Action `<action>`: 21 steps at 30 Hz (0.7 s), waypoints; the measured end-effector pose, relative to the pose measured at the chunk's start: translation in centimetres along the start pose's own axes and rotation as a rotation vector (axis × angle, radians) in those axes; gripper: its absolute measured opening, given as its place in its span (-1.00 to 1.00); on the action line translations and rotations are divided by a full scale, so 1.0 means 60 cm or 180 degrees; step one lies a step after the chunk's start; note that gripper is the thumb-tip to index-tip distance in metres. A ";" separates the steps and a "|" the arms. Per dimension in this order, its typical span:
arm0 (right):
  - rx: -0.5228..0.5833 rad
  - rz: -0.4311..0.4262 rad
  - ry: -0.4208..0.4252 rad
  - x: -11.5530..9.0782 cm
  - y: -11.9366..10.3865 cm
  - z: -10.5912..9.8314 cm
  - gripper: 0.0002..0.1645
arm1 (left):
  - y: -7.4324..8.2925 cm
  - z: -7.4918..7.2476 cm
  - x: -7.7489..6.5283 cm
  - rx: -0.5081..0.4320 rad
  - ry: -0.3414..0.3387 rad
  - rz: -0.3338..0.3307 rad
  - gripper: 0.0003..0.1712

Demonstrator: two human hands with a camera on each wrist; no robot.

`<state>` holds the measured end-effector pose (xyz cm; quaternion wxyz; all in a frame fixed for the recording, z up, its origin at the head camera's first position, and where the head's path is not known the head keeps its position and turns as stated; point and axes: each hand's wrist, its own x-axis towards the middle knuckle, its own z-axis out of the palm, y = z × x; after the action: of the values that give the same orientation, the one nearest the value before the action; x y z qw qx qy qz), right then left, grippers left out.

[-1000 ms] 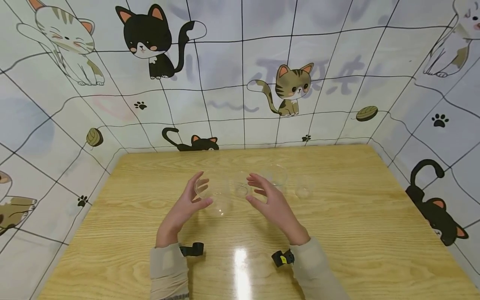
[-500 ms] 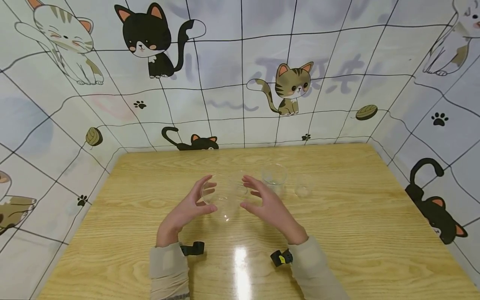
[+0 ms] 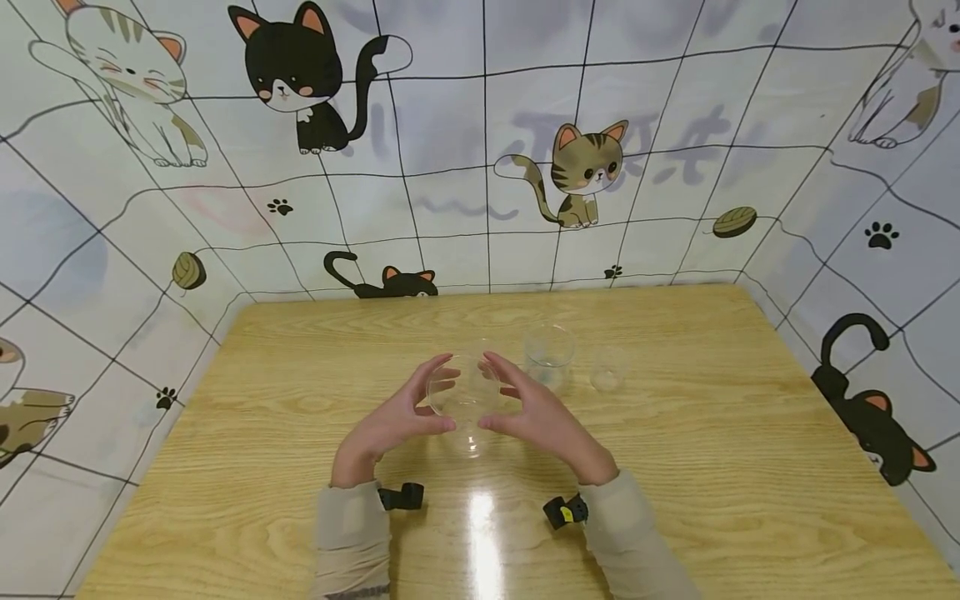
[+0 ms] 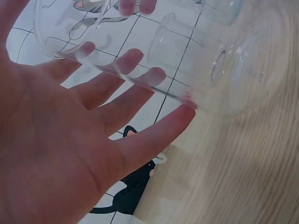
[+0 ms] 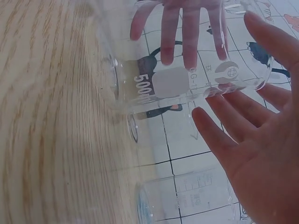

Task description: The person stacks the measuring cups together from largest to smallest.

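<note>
Between my hands, a large clear glass beaker (image 3: 467, 392) stands near the middle of the table, with white printed marks on its wall in the right wrist view. My left hand (image 3: 401, 417) holds its left side, the thumb in front and the fingers behind. On the other side, my right hand (image 3: 540, 417) curves round the right wall; its fingertips (image 5: 201, 114) are close against or touching the glass. Another beaker (image 3: 549, 358), apparently with a little clear liquid at the bottom, stands behind to the right. Farther right is a small clear glass vessel (image 3: 607, 371).
Behind the large beaker, another clear vessel (image 3: 487, 346) is partly hidden. The wooden table (image 3: 712, 467) ends at walls (image 3: 465, 242) printed with cartoon cats. Black wrist cameras sit near both cuffs. A bright reflection lies on the front of the table.
The large beaker has moved right and a little nearer, together with my left hand. My right hand has moved slightly left and down, and the gap between the hands has narrowed.
</note>
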<state>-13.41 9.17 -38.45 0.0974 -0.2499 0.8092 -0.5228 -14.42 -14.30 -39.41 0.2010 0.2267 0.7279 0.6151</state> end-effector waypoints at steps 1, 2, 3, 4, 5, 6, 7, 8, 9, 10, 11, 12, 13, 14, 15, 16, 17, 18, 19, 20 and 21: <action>0.0006 0.0012 -0.0026 0.000 0.001 0.000 0.00 | 0.000 0.001 0.001 0.0011 -0.0016 0.0017 -0.02; 0.0004 0.0008 -0.0048 0.001 0.001 -0.001 0.02 | 0.001 0.002 0.001 0.0028 -0.0030 0.0036 -0.02; -0.0006 0.0025 -0.0065 0.001 0.000 -0.001 0.04 | 0.002 0.003 0.002 0.0036 -0.0048 0.0056 -0.02; -0.0017 0.0047 -0.0080 0.001 -0.001 -0.002 0.06 | 0.003 0.004 0.002 0.0047 -0.0059 0.0063 -0.01; -0.0031 0.0062 -0.0099 0.001 -0.003 -0.002 0.08 | 0.004 0.005 0.003 0.0064 -0.0066 0.0080 -0.01; -0.0053 0.0093 -0.0114 0.001 -0.006 -0.004 0.10 | 0.004 0.006 0.004 0.0083 -0.0080 0.0087 0.00; -0.0086 0.0121 -0.0139 0.000 -0.008 -0.005 0.11 | 0.005 0.008 0.006 0.0096 -0.0091 0.0080 0.01; -0.0100 0.0145 -0.0165 0.000 -0.011 -0.006 0.12 | 0.004 0.009 0.007 0.0095 -0.0107 0.0077 0.02; -0.0120 0.0168 -0.0188 0.000 -0.012 -0.007 0.13 | 0.003 0.011 0.009 0.0082 -0.0128 0.0064 0.03; -0.0149 0.0182 -0.0213 -0.001 -0.013 -0.008 0.14 | 0.001 0.013 0.010 0.0081 -0.0143 0.0054 0.04; -0.0169 0.0187 -0.0236 -0.001 -0.013 -0.008 0.14 | -0.004 0.014 0.012 0.0068 -0.0163 0.0047 0.05; -0.0189 0.0197 -0.0247 -0.001 -0.011 -0.008 0.15 | -0.009 0.015 0.014 0.0052 -0.0175 0.0025 0.05; -0.0193 0.0201 -0.0254 -0.001 -0.007 -0.007 0.14 | -0.015 0.016 0.016 0.0030 -0.0183 0.0011 0.05; -0.0189 0.0202 -0.0249 -0.001 -0.002 -0.006 0.14 | -0.021 0.017 0.017 0.0032 -0.0189 0.0011 0.05; -0.0209 0.0204 -0.0234 -0.001 0.005 -0.005 0.14 | -0.027 0.019 0.019 0.0029 -0.0196 -0.0001 0.04; -0.0222 0.0201 -0.0218 0.000 0.012 -0.004 0.14 | -0.033 0.020 0.021 0.0031 -0.0193 -0.0007 0.03; -0.0223 0.0195 -0.0202 0.001 0.020 -0.004 0.13 | -0.039 0.021 0.022 0.0020 -0.0194 -0.0012 0.01; -0.0226 0.0188 -0.0184 0.001 0.027 -0.003 0.12 | -0.042 0.023 0.023 0.0015 -0.0188 -0.0015 0.01; -0.0227 0.0169 -0.0173 0.002 0.034 -0.002 0.11 | -0.044 0.024 0.024 -0.0001 -0.0192 -0.0008 0.01; -0.0243 0.0150 -0.0167 0.002 0.040 -0.002 0.11 | -0.046 0.026 0.024 -0.0011 -0.0192 -0.0004 0.01; -0.0255 0.0130 -0.0160 0.002 0.044 -0.003 0.10 | -0.047 0.027 0.025 -0.0042 -0.0203 0.0004 0.02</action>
<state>-14.37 10.10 -40.75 0.1182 -0.2501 0.8317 -0.4814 -14.92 -12.51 -42.48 0.2251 0.2453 0.7169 0.6125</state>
